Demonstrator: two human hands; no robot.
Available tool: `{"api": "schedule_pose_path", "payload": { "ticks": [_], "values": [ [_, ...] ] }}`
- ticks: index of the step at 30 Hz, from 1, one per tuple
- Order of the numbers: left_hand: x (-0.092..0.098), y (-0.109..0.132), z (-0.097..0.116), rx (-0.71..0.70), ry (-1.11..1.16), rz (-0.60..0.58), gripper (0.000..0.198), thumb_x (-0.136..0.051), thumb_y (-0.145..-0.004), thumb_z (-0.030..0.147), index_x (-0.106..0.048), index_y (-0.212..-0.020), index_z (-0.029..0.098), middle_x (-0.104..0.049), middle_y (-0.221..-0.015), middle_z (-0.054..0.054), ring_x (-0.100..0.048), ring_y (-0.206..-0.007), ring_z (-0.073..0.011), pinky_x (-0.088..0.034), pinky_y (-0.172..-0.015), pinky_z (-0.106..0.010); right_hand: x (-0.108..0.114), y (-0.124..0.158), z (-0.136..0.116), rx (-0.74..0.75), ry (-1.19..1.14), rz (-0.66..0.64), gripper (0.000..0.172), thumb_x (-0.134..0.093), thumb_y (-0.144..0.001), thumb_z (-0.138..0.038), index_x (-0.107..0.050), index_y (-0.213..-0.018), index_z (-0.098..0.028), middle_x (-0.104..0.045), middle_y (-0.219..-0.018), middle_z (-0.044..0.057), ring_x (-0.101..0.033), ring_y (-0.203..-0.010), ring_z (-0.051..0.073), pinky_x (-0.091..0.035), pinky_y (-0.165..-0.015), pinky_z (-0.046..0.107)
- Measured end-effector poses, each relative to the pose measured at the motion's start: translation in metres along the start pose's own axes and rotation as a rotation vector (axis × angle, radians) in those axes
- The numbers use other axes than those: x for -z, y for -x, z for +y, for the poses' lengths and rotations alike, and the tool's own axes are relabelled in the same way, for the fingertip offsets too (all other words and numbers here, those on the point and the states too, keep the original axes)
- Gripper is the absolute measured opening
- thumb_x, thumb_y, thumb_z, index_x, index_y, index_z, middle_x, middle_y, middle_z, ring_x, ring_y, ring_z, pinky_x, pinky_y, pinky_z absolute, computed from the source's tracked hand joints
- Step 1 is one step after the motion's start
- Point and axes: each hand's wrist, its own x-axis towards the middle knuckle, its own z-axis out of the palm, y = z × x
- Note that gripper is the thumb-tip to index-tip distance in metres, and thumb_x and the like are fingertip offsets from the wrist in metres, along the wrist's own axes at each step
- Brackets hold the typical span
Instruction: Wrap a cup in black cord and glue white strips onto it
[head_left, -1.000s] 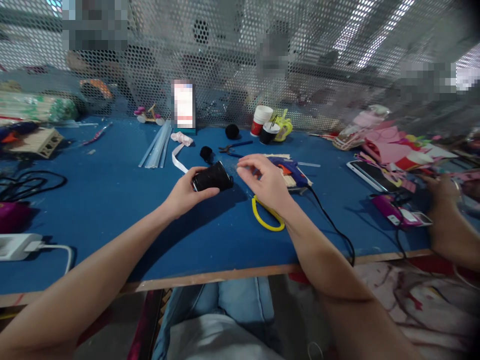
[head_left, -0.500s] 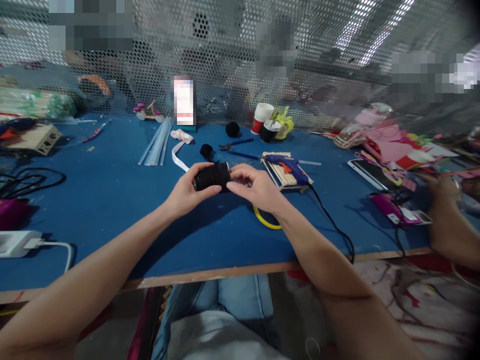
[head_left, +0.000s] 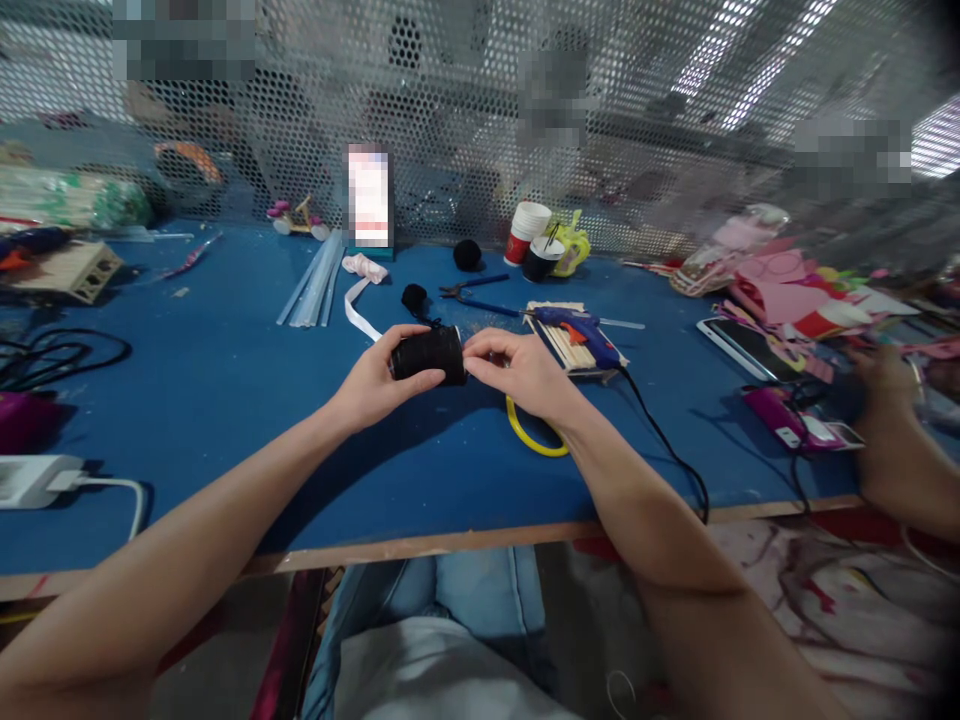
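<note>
Bench: a blue table top point(head_left: 225, 400) fills the middle of the frame, and a perforated metal screen point(head_left: 637, 120) stands behind it along the top.
Left hand: the left hand point(head_left: 371, 385), at the centre of the frame, is closed around the black spool point(head_left: 429, 355) from its left side, with the fingers over the top and the thumb in front.
Black spool: it lies on its side between both hands, just above the table, at the centre of the frame.
Right hand: the right hand point(head_left: 525, 375) meets the right end of the spool, thumb and forefinger pinched there. Whether a thread end is between them is too small to tell.
Progress: in my judgement the work on the spool is at an early point. The winding looks full, no loose length is visible, and no tool is in either hand.
Close around: a yellow loop point(head_left: 532, 437) lies under the right wrist. A blue glue gun point(head_left: 581, 335) rests on wooden sticks point(head_left: 559, 345) just right of the right hand.
Behind the hands: a small black pompom point(head_left: 413, 297) sits just above the spool, with a white ribbon point(head_left: 360, 300) to its left and pliers point(head_left: 469, 290) to its right. Paper cups point(head_left: 529, 225) stand near the screen.
Far edges: a white power strip point(head_left: 30, 480) is at the left edge. Another person's hand point(head_left: 885, 390) is at the right edge, near a phone point(head_left: 742, 345).
</note>
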Motion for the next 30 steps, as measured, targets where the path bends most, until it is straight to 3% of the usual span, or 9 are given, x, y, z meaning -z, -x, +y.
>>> {"api": "schedule_pose_path", "payload": {
  "ticks": [13,30],
  "values": [
    [0.0010,-0.0007,0.0012,0.088,0.062,-0.042,0.057,-0.070,-0.069,0.044,-0.051,-0.116,0.016,-0.061,-0.097,-0.005,-0.057,-0.082,-0.0166,-0.047,-0.074,-0.030,0.0024,0.0006,-0.0025,-0.013,0.022,-0.022,0.011,-0.056,-0.080,-0.022,-0.064,-0.077,-0.015,-0.064,-0.086,0.005,-0.057,-0.078,0.015,-0.042,-0.070,0.028],
    [0.0007,0.0010,0.0028,0.040,0.020,-0.094,0.058,-0.071,-0.068,0.040,-0.050,-0.116,0.016,-0.061,-0.103,-0.007,-0.059,-0.089,-0.0195,-0.047,-0.080,-0.032,0.0050,0.0002,-0.0016,-0.081,-0.003,-0.079,0.013,-0.057,-0.079,-0.026,-0.063,-0.076,-0.015,-0.063,-0.077,0.003,-0.055,-0.071,0.014,-0.041,-0.068,0.027]
  ]
}}
